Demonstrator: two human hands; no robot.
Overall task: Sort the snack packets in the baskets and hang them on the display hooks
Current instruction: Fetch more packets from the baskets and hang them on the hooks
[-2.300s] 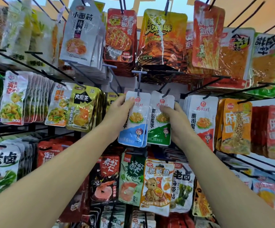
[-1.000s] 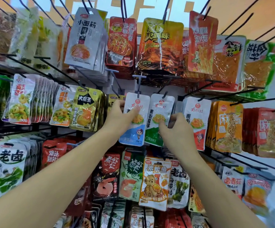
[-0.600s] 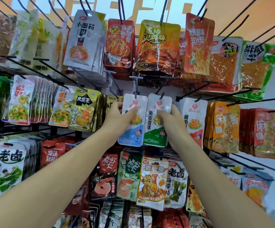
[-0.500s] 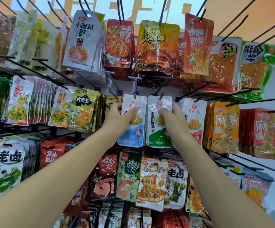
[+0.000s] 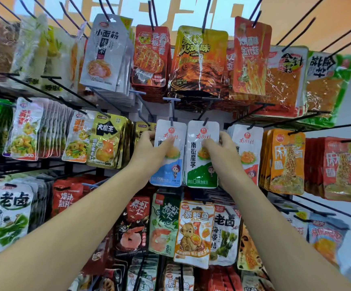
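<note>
Since a second ago the right hand (image 5: 225, 152) has climbed from below the green-bottomed packet (image 5: 199, 173) to its upper right edge, and that packet, then slanted, now hangs straight; the left hand (image 5: 149, 153) has kept its place.

Centre of the frame: two white konjac packets hang side by side, edges just touching; the blue-bottomed packet (image 5: 168, 171) is on the left, the green-bottomed one on the right; each has its long axis vertical, hang-hole end up, coloured band down, printed front toward the camera.

The left hand pinches the blue-bottomed packet at its upper left edge, thumb across the front, fingers curled behind; the right hand pinches the green-bottomed packet at its upper right edge the same way, thumb on the front, fingers round the back.

Each packet's top sits at a peg; the grey hook (image 5: 172, 111) runs down to the blue one's hole, the black hook (image 5: 205, 121) meets the green one's; whether either hole is fully threaded I cannot tell.

Counted: two hands, two held packets, one per hand; just right of the right hand hangs a third packet of that brand, the red-bottomed packet (image 5: 249, 143), fronting a stack; further right hang orange noodle packets (image 5: 286, 162) in two groups; below centre hangs one monkey-print packet (image 5: 193, 232).
</note>
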